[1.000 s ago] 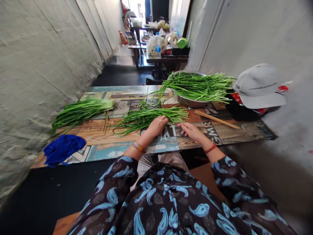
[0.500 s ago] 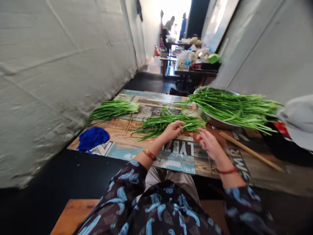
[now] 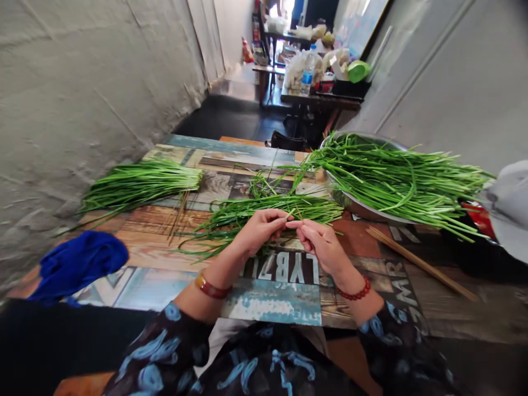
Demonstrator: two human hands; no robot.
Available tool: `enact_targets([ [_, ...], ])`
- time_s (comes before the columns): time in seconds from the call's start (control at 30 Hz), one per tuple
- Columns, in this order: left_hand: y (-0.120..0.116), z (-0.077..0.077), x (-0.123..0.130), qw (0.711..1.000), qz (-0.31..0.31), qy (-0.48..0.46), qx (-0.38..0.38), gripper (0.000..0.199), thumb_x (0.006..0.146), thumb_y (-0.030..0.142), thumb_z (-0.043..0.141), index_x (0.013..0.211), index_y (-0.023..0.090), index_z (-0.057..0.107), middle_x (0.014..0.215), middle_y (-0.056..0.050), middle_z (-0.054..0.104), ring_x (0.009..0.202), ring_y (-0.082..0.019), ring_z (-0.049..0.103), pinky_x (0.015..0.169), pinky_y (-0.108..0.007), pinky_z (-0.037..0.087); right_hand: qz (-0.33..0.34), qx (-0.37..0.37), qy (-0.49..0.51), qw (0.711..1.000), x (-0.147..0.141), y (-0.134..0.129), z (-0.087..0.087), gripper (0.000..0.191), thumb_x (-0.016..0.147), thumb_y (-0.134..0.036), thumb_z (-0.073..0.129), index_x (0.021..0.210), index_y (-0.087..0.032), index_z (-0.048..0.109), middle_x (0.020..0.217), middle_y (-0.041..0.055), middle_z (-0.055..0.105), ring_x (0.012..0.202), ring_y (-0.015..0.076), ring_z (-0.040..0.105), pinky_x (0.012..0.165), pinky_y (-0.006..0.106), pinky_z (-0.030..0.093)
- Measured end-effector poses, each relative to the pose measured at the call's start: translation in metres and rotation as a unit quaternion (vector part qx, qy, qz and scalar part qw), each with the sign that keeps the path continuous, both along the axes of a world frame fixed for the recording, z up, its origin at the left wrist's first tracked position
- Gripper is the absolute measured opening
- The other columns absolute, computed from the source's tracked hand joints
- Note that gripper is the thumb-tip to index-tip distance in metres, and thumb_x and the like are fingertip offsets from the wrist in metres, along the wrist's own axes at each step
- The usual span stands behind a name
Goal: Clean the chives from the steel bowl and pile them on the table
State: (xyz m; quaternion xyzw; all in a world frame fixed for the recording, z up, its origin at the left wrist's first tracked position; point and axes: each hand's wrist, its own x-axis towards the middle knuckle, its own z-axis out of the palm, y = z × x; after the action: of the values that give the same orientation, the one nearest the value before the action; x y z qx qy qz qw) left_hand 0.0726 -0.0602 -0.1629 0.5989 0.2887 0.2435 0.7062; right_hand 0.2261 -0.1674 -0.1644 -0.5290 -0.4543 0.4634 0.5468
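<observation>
Over the near edge of a loose bunch of green chives [image 3: 231,214], my two hands meet at their fingertips. My left hand [image 3: 262,228] is closed in a pinch, with a thin chive stalk showing at its fingertips. My right hand [image 3: 324,245] is also pinched shut. A thin brownish sliver stands by its fingers, too small to name. On the left lies a neat bunch of chives [image 3: 152,179] with its pale ends to the right. Thin wooden sticks [image 3: 178,217] poke out beside it.
A metal bowl [image 3: 358,204] piled with chives [image 3: 396,176] stands at the right. More long sticks [image 3: 421,264] lie in front of it. A blue cloth [image 3: 84,264] is at the left table edge. Farther back, another table [image 3: 322,99] bears bags and a bottle [image 3: 307,74].
My right hand has moved left from the stalk ends, and its spread fingers have closed. The hands now meet. The view has tipped down and come closer to the table.
</observation>
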Motion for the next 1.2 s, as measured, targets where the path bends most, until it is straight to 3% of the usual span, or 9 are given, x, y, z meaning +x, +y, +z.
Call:
enact_targets([
  [0.13,-0.008,0.002,0.003,0.999,0.001,-0.021,-0.048,0.034,0.08,0.04,0.073,0.101,0.014,0.067,0.065,0.004,0.053,0.048,-0.005,0.049,0.042,-0.015,0.035,0.003,-0.021,-0.022,1.0,0.006,0.001,-0.008,0.035,0.094,-0.042,0.054,0.108,-0.015,0.073,0.059,-0.0054,0.047,0.042,0.0057,0.041,0.041,0.02,0.031],
  [0.3,-0.011,0.005,0.005,0.996,0.018,-0.015,-0.087,0.03,0.08,0.041,0.073,0.091,0.014,0.065,0.062,0.005,0.052,0.045,-0.004,0.045,0.04,-0.015,0.03,0.01,-0.063,0.028,0.998,0.008,-0.005,-0.007,0.038,0.095,-0.045,0.055,0.117,-0.016,0.067,0.059,-0.0062,0.051,0.038,0.0043,0.037,0.036,0.018,0.027],
  [0.53,-0.008,0.007,0.004,0.997,0.064,-0.015,-0.05,0.027,0.08,0.038,0.074,0.08,0.013,0.065,0.06,0.005,0.052,0.044,-0.003,0.04,0.041,-0.017,0.029,0.014,-0.074,0.043,0.996,0.002,-0.014,-0.002,0.046,0.103,-0.043,0.038,0.139,-0.018,0.053,0.054,-0.0077,0.05,0.034,0.0061,0.03,0.031,0.019,0.022],
  [0.63,-0.009,0.007,0.004,0.998,0.06,-0.008,-0.022,0.024,0.081,0.036,0.072,0.078,0.012,0.067,0.055,0.006,0.048,0.046,-0.004,0.035,0.042,-0.018,0.025,0.024,-0.032,-0.077,0.996,0.003,-0.012,-0.001,0.036,0.101,-0.032,0.043,0.124,-0.018,0.065,0.063,-0.0035,0.056,0.04,0.0067,0.04,0.038,0.02,0.033],
  [0.7,-0.01,0.008,0.004,0.998,0.061,-0.004,-0.007,0.023,0.08,0.034,0.072,0.076,0.012,0.068,0.055,0.005,0.049,0.048,-0.004,0.035,0.044,-0.019,0.025,0.007,0.028,-0.176,0.984,0.004,-0.011,-0.001,0.03,0.097,-0.025,0.046,0.109,-0.017,0.072,0.07,0.0003,0.06,0.053,0.0095,0.051,0.051,0.023,0.043],
  [0.77,-0.011,0.01,0.004,0.998,0.062,-0.003,-0.001,0.022,0.079,0.034,0.073,0.075,0.012,0.068,0.057,0.004,0.052,0.05,-0.005,0.037,0.046,-0.019,0.026,-0.011,0.064,-0.23,0.971,0.003,-0.01,-0.002,0.029,0.095,-0.022,0.047,0.106,-0.018,0.073,0.069,0.0006,0.06,0.061,0.0121,0.055,0.061,0.026,0.047],
  [0.97,-0.012,0.013,0.004,0.997,0.078,-0.009,-0.027,0.024,0.076,0.036,0.074,0.079,0.013,0.068,0.057,0.004,0.052,0.053,-0.007,0.04,0.051,-0.021,0.029,0.014,0.036,-0.169,0.985,-0.001,-0.013,-0.008,0.037,0.103,-0.028,0.036,0.125,-0.016,0.064,0.054,-0.0071,0.047,0.047,0.0097,0.046,0.054,0.024,0.042],
  [1.07,-0.011,0.012,0.004,0.997,0.075,-0.002,-0.027,0.024,0.076,0.037,0.074,0.077,0.014,0.067,0.058,0.004,0.052,0.053,-0.007,0.039,0.052,-0.021,0.029,0.016,0.023,-0.178,0.984,0.0,-0.011,-0.007,0.034,0.101,-0.028,0.041,0.112,-0.016,0.07,0.052,-0.0067,0.046,0.047,0.0098,0.046,0.054,0.024,0.041],
  [1.2,-0.013,0.016,0.001,0.997,0.068,0.017,-0.018,0.028,0.077,0.041,0.073,0.074,0.014,0.065,0.058,0.004,0.05,0.052,-0.007,0.036,0.051,-0.021,0.027,-0.012,0.058,-0.216,0.975,-0.003,-0.006,-0.006,0.024,0.091,-0.022,0.051,0.084,-0.019,0.074,0.065,0.0006,0.061,0.064,0.0134,0.059,0.065,0.026,0.047],
])
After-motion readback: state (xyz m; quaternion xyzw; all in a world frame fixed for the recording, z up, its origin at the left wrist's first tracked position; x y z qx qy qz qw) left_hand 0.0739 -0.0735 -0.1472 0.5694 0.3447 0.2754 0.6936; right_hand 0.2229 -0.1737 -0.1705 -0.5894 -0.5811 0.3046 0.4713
